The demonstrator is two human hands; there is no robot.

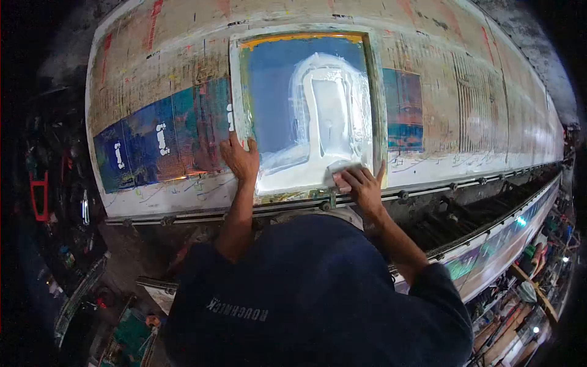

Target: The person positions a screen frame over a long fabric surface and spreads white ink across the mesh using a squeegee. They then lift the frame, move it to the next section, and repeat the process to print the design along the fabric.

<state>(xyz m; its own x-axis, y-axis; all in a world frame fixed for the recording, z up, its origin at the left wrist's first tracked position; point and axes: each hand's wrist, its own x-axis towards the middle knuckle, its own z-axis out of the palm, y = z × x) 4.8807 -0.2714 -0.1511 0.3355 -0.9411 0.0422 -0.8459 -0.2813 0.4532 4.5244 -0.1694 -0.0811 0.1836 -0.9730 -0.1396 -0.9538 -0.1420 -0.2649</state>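
A screen-printing frame (377, 104) lies on the long, paint-stained table, with blue mesh (275, 79) stretched across it. White ink (310, 165) is spread along the near end of the mesh and up around a tall, rounded shape at its right. My left hand (240, 158) grips the left side rail of the frame near its front corner, fingers and thumb on either side. At the near right of the mesh, my right hand (362, 185) holds a small pale pad (340, 175) against the white ink. Blur hides what the pad is made of.
The table (440, 116) curves away to the right, with dark blue and teal printed patches (140, 144) left of the frame. A metal rail (428, 188) runs along its near edge. Another printed table (489, 251) stands behind at right. A red frame-like object (40, 196) is at far left.
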